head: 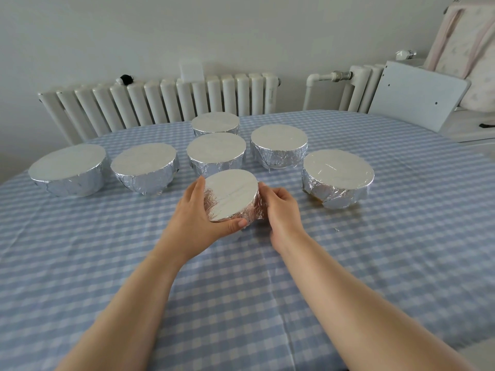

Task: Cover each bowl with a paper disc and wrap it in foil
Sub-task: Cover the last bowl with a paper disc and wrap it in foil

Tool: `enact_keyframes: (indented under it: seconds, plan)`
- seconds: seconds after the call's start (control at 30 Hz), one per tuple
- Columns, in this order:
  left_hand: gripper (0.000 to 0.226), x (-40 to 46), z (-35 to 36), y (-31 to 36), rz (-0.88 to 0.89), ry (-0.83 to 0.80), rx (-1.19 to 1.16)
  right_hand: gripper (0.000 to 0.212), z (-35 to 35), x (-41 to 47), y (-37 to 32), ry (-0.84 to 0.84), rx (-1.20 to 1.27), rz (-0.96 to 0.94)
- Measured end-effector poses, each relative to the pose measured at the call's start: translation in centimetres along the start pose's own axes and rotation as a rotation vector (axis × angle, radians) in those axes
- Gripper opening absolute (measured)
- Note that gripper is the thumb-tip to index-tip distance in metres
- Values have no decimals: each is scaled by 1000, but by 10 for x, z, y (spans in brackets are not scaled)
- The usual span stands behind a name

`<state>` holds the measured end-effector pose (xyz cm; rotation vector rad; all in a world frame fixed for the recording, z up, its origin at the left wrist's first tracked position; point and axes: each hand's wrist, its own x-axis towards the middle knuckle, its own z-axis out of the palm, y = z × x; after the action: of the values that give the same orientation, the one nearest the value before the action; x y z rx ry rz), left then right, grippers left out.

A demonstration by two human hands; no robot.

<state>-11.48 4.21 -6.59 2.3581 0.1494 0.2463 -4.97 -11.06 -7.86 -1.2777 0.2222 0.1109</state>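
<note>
A small round bowl wrapped in crinkled silver foil (231,197) sits at the centre of the frame, tilted so its flat top faces the camera, held between both hands just above or on the bench (375,263), which is covered in a blue and white checked cloth. The left hand (199,218) cups the bowl's left side, its thumb curled under the near edge and its fingers (199,187) reaching up along the far left rim. The right hand (281,207) presses against the bowl's right side with its fingers (263,187) curled round the foil wall.

Six more foil-wrapped bowls stand upright on the cloth behind it: a wide one at the left edge (68,170), one beside it (144,167), one in the middle (215,152) just beyond the held bowl, one farther back (215,124), one to the upper right of centre (278,145), and a wide one at the right (337,178) whose foil gapes near its lower left, showing a bit of yellow.

A white ribbed radiator (160,103) runs along the wall across the upper part of the frame
</note>
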Motion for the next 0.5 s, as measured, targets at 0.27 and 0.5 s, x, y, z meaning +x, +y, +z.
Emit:
enact_keyframes:
  seconds: [0.27,0.5]
  plan:
    - [143,-1,0,3,-18,9,-51,18,1,4,-3,-24,4,33]
    - [129,-1,-2,2,-5,33,-135,10,8,9,3,-37,67,75]
